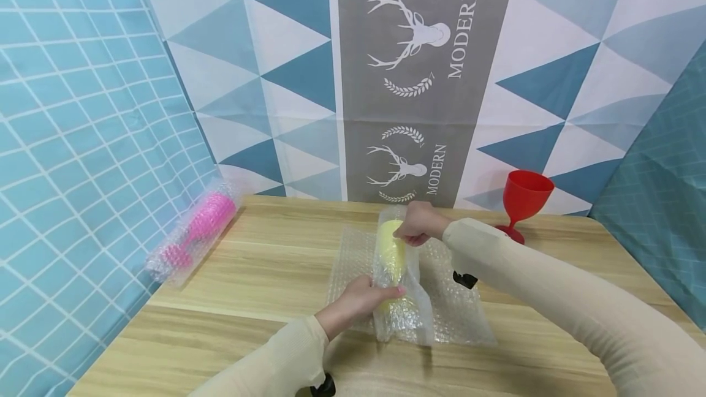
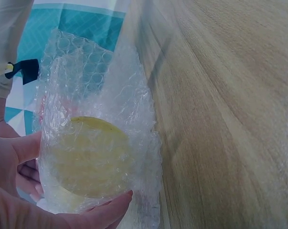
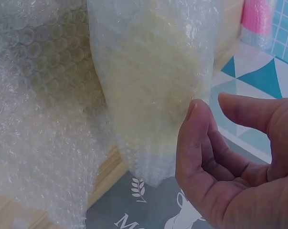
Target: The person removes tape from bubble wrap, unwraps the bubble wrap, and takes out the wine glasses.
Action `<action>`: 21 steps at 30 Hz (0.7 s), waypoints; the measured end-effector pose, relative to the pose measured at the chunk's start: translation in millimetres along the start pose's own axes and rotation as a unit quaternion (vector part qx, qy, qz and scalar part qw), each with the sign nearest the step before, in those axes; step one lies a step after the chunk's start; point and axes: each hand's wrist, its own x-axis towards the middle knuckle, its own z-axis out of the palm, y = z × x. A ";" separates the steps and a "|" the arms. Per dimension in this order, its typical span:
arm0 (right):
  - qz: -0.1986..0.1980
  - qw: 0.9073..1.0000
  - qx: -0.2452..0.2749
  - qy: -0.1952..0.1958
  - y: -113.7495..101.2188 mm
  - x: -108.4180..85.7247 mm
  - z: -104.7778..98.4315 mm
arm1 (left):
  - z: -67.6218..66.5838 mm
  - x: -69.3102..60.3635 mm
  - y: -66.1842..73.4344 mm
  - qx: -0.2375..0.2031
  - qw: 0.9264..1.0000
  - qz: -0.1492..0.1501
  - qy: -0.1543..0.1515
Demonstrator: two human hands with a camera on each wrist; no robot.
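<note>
The left hand (image 1: 361, 300) grips the base end of the bubble-wrapped yellow goblet (image 1: 390, 249) over the worktop (image 1: 270, 262). The right hand (image 1: 422, 223), fingers loosely bent and thumb apart, is at its bowl.

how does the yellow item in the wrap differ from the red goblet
The yellow item is inside bubble wrap; the red goblet is bare. The left hand grips the yellow item; no hand holds the red goblet. The yellow item lies sideways; the red goblet stands upright. Both have a round end.
</note>
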 end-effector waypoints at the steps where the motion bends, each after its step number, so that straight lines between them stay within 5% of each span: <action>1: 0.002 1.000 0.003 0.001 -0.4 0.5 0.7 | -0.1 0.0 0.0 0.001 1.000 0.000 0.000; 21: -0.002 1.000 -0.015 0.001 3.2 0.6 -5.2 | 0.4 -0.5 -0.6 -0.005 1.000 -0.004 0.001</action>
